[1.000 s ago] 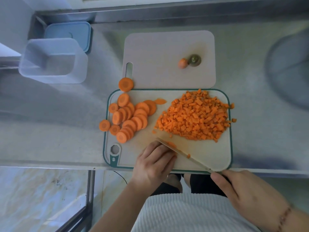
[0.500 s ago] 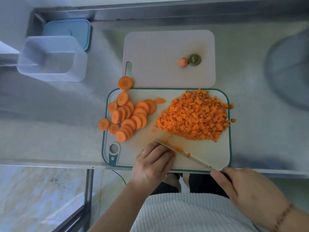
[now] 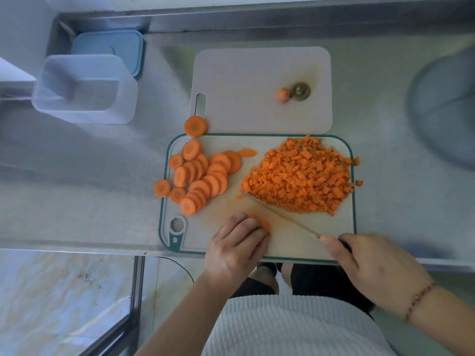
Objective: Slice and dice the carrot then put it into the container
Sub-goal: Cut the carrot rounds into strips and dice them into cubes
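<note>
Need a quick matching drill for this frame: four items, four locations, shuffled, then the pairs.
Items:
1. diced carrot
2. carrot rounds
3. carrot end
4. container

Places:
A. on the plain far board
B. counter, far left, nothing in it
C. left part of the green-rimmed board
D. right part of the green-rimmed board

Pairs: 1-D, 2-C, 3-A, 4-B
</note>
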`<action>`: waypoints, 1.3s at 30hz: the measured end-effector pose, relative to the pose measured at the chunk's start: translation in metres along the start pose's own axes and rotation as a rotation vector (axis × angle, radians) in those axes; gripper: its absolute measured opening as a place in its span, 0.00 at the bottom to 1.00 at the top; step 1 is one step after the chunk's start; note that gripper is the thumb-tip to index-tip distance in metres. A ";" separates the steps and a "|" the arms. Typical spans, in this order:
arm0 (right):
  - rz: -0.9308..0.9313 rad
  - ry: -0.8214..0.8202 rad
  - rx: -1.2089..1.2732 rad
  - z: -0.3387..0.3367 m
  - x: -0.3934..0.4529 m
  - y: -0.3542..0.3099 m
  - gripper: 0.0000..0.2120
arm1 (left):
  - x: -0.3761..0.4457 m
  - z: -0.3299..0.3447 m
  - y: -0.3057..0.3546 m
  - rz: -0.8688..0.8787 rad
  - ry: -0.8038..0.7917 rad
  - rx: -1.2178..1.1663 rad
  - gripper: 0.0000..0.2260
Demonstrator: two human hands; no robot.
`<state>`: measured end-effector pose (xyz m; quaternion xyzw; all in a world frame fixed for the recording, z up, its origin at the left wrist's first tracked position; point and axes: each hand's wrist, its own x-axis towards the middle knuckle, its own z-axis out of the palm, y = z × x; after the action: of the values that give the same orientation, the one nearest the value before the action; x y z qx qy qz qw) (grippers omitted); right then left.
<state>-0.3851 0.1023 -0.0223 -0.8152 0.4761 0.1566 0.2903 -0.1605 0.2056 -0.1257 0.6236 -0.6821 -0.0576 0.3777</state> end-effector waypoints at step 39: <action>-0.022 -0.037 0.131 0.002 0.018 -0.006 0.36 | -0.004 0.004 -0.006 0.026 0.033 -0.018 0.03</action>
<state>-0.3705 0.0937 -0.0315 -0.7967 0.4707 0.1369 0.3534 -0.1587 0.2066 -0.1336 0.6123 -0.6831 -0.0485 0.3950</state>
